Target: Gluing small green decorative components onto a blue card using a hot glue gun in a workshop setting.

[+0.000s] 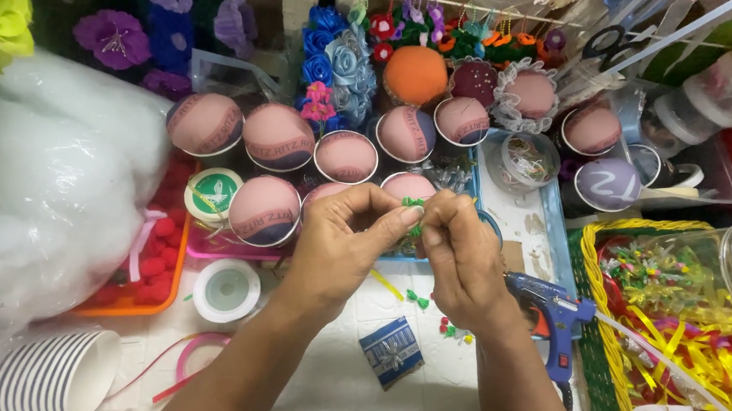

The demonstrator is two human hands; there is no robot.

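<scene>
Hands meet above the worktop [334, 377]: your left hand [335, 250] and right hand [463, 263] pinch a small green bow [413, 203], probably ribbon. Yellow basket [596, 301] holds ribbon scraps; cups [265, 210] carry pink domes.

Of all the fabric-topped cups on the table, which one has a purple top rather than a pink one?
The purple-topped cup at the right, beside the clear tub. Its dome is lilac with pale markings; every other cup in the cluster, such as the pink-topped cup, is pink.

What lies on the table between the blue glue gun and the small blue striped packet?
In the head view, a green bow and small red-and-green bits lie between the glue gun and the packet.
</scene>
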